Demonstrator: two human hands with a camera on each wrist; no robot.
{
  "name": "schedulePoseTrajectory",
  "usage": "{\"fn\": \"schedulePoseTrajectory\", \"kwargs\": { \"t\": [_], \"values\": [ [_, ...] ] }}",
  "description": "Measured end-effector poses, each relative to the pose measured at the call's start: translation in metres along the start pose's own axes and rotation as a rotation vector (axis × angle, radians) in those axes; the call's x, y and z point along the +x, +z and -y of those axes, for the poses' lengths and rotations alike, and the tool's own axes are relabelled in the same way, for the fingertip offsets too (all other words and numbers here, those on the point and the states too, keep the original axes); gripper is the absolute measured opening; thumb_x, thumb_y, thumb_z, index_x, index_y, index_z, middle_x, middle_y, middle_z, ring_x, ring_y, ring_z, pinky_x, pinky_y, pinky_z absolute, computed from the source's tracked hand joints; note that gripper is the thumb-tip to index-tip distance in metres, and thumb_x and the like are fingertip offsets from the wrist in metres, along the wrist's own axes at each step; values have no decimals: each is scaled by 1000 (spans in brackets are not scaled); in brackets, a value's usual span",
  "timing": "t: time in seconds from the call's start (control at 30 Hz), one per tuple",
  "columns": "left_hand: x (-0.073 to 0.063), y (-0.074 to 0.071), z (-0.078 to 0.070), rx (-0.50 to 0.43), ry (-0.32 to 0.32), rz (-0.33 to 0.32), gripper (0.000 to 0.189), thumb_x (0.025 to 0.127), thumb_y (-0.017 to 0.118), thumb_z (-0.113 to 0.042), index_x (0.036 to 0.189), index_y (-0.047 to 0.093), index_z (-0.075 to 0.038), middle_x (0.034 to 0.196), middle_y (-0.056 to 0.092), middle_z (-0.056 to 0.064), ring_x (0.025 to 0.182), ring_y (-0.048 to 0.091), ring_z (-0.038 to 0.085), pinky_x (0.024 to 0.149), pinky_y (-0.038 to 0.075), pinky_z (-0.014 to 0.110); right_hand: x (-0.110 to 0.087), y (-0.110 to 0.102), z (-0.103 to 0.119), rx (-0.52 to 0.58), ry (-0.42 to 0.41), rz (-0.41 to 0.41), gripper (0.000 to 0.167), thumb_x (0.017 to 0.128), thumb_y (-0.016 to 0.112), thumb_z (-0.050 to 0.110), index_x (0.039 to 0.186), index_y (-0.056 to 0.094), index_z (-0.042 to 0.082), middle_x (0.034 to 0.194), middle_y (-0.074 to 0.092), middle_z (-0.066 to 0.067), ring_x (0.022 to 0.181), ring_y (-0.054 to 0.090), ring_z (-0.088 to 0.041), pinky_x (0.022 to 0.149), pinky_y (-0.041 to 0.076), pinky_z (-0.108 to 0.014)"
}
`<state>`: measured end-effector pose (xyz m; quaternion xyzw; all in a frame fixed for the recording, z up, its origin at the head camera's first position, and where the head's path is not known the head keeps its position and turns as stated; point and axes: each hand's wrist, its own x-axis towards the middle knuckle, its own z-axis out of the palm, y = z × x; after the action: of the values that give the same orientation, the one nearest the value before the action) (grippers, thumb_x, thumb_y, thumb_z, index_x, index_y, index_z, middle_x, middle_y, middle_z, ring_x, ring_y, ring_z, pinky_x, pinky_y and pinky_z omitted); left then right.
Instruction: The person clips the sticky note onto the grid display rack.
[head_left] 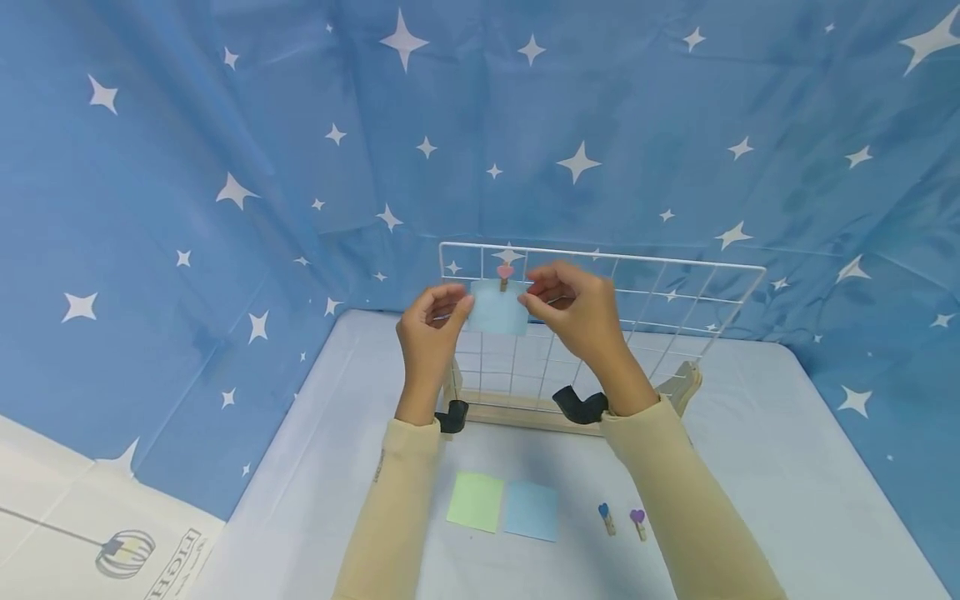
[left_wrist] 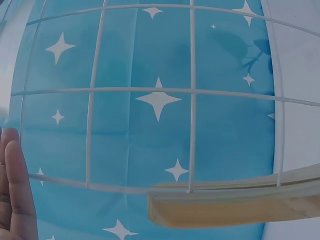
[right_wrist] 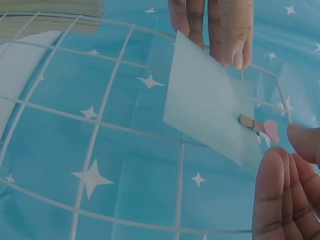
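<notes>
A light blue paper sheet (head_left: 498, 308) hangs in front of a white wire grid (head_left: 645, 292), with a small wooden clothespin (right_wrist: 251, 121) bearing a pink heart at its upper edge. My left hand (head_left: 433, 327) pinches the sheet's left edge, thumb in front and fingers behind. At the right edge, my right hand (head_left: 581, 307) holds its thumb and forefinger a little apart beside the paper and pin. In the right wrist view, no paper shows between them. The left wrist view shows only a few fingers (left_wrist: 19, 185) by the grid.
Wooden feet (head_left: 681, 385) and a base bar carry the grid on a white table (head_left: 300, 500). Near the front lie a green paper square (head_left: 476, 502), a blue paper square (head_left: 531, 511), a blue-heart clothespin (head_left: 607, 519) and a purple-heart clothespin (head_left: 639, 524). A starry blue curtain (head_left: 480, 100) stands behind.
</notes>
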<state>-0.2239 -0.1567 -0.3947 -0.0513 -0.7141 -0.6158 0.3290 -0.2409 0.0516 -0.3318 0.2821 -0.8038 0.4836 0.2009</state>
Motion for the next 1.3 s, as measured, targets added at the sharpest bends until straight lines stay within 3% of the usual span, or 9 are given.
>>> {"fn": "schedulePoseTrajectory", "kwargs": {
  "t": [0.1, 0.4, 0.63, 0.93, 1.1, 1.3],
  "values": [
    [-4, -2, 1, 18, 0, -3, 23, 98, 83, -16, 116, 80, -3, 112, 80, 11, 100, 76, 27, 84, 58, 22, -5, -3, -3, 44, 16, 14, 24, 91, 84, -6, 113, 76, -7, 96, 78, -19, 86, 77, -30, 77, 58, -13],
    [-14, -11, 5, 26, 44, -22, 22, 96, 83, -13, 113, 79, 0, 111, 80, 15, 97, 76, 30, 80, 57, 20, -21, -9, -14, 175, 100, 38, 28, 91, 82, -8, 118, 74, -8, 103, 77, -23, 85, 69, 1, 80, 60, -16],
    [-20, -16, 7, 29, 34, 0, 24, 95, 84, -13, 114, 79, 1, 111, 80, 15, 97, 76, 26, 81, 57, 21, -32, -9, -21, 214, 156, 50, 30, 93, 81, -7, 122, 73, -9, 107, 76, -25, 88, 70, 0, 82, 59, -17],
    [-28, -19, 7, -2, 8, 31, 24, 94, 85, -11, 114, 79, -1, 110, 80, 15, 95, 74, 12, 82, 57, 23, -43, -11, -30, 206, 192, 54, 32, 93, 82, -6, 123, 72, -8, 109, 75, -25, 91, 70, 0, 85, 59, -17],
    [-31, -21, 7, -11, -8, 70, 27, 93, 86, -10, 117, 78, 0, 111, 80, 14, 95, 75, 12, 83, 57, 23, -49, -14, -35, 231, 184, 76, 35, 91, 81, -9, 125, 70, -11, 112, 73, -28, 95, 70, 0, 86, 60, -18],
    [-35, -26, 7, 5, -10, 117, 30, 92, 87, -9, 120, 78, -2, 116, 79, 13, 97, 76, 18, 85, 58, 24, -57, -17, -39, 235, 192, 109, 34, 91, 81, -8, 124, 71, -9, 114, 73, -28, 99, 73, -10, 90, 59, -18]
  ]
}}
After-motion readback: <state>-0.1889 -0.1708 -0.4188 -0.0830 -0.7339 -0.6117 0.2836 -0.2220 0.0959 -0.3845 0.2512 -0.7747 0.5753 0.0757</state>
